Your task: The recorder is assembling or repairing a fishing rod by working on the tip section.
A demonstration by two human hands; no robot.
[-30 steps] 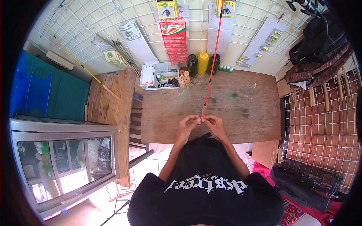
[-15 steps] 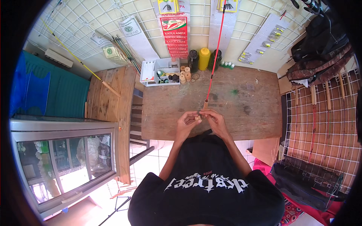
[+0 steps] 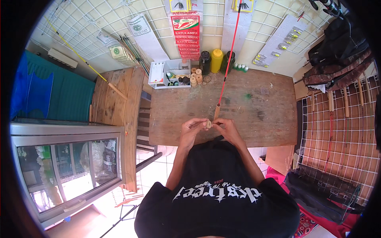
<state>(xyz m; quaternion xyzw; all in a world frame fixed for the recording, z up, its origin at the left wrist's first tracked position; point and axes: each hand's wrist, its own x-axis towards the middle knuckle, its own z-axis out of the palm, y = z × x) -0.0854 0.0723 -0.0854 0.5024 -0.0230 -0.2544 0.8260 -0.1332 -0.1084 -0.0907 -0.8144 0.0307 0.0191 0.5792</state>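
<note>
My left hand (image 3: 192,129) pinches a small pale cork ring (image 3: 208,124) between thumb and fingers, just above the near part of the table. Close against its right side, my right hand (image 3: 226,129) has thumb and fingertips pressed together; what they hold, if anything, is too small to make out. Right beyond the hands is the cork handle (image 3: 217,111) of a fishing rod. Its red shaft (image 3: 231,51) runs away from me toward the back wall. The handle's near end is partly hidden by my fingers.
On the wooden table (image 3: 262,115) stand a white sectioned box (image 3: 158,85) with small bottles, several cork pieces (image 3: 193,79), a yellow bottle (image 3: 216,61) and dark jars (image 3: 204,63). A glass-doored cabinet (image 3: 67,137) is at left; a rack of rods (image 3: 331,131) at right.
The cork ring has turned so its hole faces me more. My left hand has shifted slightly left, and a dark bit seen between the fingertips before no longer shows.
</note>
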